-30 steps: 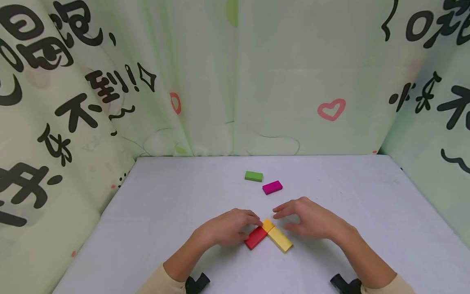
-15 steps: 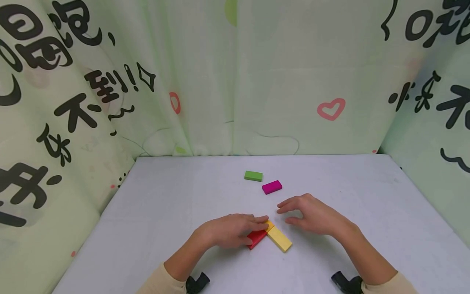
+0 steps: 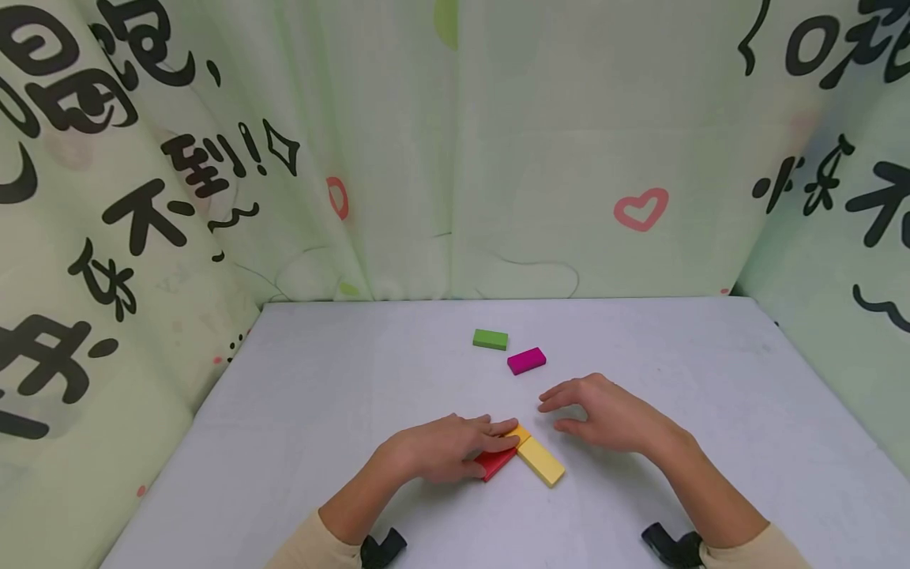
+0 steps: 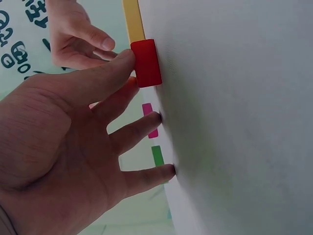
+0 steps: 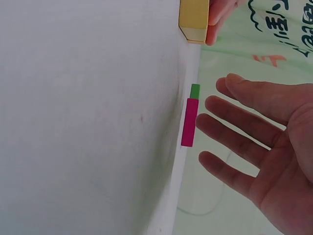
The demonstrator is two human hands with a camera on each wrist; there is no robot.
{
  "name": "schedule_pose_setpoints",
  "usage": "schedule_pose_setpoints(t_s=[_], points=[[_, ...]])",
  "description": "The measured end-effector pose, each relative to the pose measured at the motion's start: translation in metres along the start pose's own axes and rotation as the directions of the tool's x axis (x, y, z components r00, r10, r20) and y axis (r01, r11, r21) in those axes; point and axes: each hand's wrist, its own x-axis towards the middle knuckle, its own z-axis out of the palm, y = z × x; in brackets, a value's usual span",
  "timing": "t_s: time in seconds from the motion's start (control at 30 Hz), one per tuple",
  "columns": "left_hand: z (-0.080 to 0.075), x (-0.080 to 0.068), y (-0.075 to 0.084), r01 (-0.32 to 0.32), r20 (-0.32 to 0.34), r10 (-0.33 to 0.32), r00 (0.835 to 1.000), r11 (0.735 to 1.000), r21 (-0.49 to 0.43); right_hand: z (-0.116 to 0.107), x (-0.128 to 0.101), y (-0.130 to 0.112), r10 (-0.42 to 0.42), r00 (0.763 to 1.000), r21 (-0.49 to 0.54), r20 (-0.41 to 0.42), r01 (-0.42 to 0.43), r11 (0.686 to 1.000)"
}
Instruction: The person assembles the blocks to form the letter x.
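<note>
- Four small flat rectangular blocks with matte painted faces and crisp edges lie on a pale, faintly grained table (image 3: 341,371).
- The red block (image 3: 495,463) and the yellow block (image 3: 542,461) lie near the front of the table, their far ends meeting so they form a V; the yellow one is the longer.
- The green block (image 3: 490,340) and the magenta block (image 3: 527,361) lie farther back, close together but apart, well clear of the hands.
- A soft printed curtain (image 3: 498,142), creased in folds, with black characters and a pink heart, encloses the table.
- The left wrist view shows what the head view hides: the thumb pressing the red block's side while two fingertips (image 4: 155,117) rest on the bare table.
- The right wrist view shows the open palm and the yellow block's thick end face.
- The left hand (image 3: 444,446) lies over the red block, fingers nearly straight, touching its top and the joint, not clasping it.
- The right hand (image 3: 604,412) hovers just beside the yellow block, fingers spread and relaxed, holding nothing.
</note>
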Motion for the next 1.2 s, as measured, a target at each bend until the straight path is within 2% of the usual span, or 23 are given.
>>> schedule_pose_setpoints(t_s=[0.27,0.47,0.63,0.83,1.2], points=[[0.001,0.0,0.0,0.015,0.011,-0.015,1.0,1.0,-0.018,0.001,0.002,0.0,0.033,0.999,0.0,0.011,-0.033,0.999],[0.002,0.0,0.0,0.033,0.016,-0.032,0.999,0.999,-0.031,0.001,0.002,0.003,0.081,0.996,0.001,-0.043,-0.081,0.997],[0.0,0.0,-0.001,0.03,0.023,-0.03,0.999,0.999,-0.032,0.0,0.002,0.005,0.148,0.984,0.056,-0.098,-0.143,0.988],[0.0,0.001,-0.002,0.038,0.03,-0.037,0.999,0.999,-0.037,-0.002,0.013,0.016,0.196,0.971,0.116,-0.136,-0.181,0.977],[0.001,0.003,-0.003,0.017,0.018,-0.017,1.0,0.999,-0.033,-0.004,0.039,0.033,0.251,0.956,0.23,-0.155,-0.212,0.95]])
